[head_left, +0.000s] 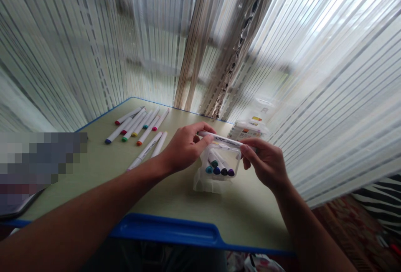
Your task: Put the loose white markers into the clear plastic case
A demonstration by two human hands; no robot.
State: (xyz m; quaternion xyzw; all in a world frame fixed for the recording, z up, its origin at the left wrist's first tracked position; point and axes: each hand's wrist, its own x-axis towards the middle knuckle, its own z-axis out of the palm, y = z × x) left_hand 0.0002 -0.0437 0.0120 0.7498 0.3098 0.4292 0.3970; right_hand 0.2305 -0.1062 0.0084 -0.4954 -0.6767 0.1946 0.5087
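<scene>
While a left hand (191,144) and right hand (266,157), both nearly closed, pinch opposite ends of a white marker (226,139) just above a clear plastic case (205,184), five colour-capped markers (216,171) sit inside it and loose markers (148,130) lie left of it.

The blue-edged table (94,188) bears markers (118,132) and clear cases (208,185).

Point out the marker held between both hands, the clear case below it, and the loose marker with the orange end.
Held marker (228,140): head view, middle of its white barrel.
Clear case (207,185): head view, its lower front part.
Orange-ended marker (147,132): head view, its white barrel.
</scene>
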